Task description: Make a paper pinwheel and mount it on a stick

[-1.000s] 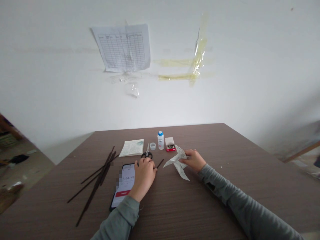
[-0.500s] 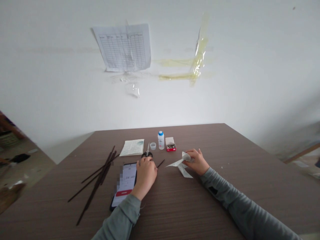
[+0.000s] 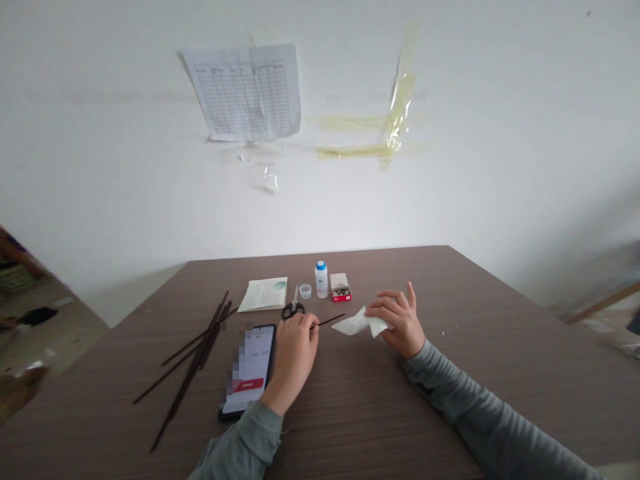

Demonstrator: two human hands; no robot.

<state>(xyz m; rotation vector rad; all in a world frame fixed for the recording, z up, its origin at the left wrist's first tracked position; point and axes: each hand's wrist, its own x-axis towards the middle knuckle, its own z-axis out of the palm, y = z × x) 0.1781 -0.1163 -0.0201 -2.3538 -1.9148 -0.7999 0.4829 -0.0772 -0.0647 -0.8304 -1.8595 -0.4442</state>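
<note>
My left hand (image 3: 295, 353) is closed around a thin dark stick (image 3: 331, 320), whose tip points right toward a piece of printed paper (image 3: 353, 324). That paper is bent, and my right hand (image 3: 403, 325) grips it with the thumb side hidden; one finger is raised. Stick tip and paper lie close together, but whether they touch I cannot tell. A phone (image 3: 254, 370) showing a timer lies just left of my left hand. Black-handled scissors (image 3: 293, 310) rest right beyond that hand's knuckles.
Several dark sticks (image 3: 193, 367) lie crossed on the left of the brown table (image 3: 350, 427). Along the back are a folded printed paper (image 3: 263, 295), a small translucent cup (image 3: 305, 291), a blue-capped white bottle (image 3: 321, 280) and an open red box (image 3: 341, 293) of small items.
My right hand has turned and its fingers have lifted, and the paper is now less spread downward. The stick in my left hand has swung up and right, nearer the paper.
</note>
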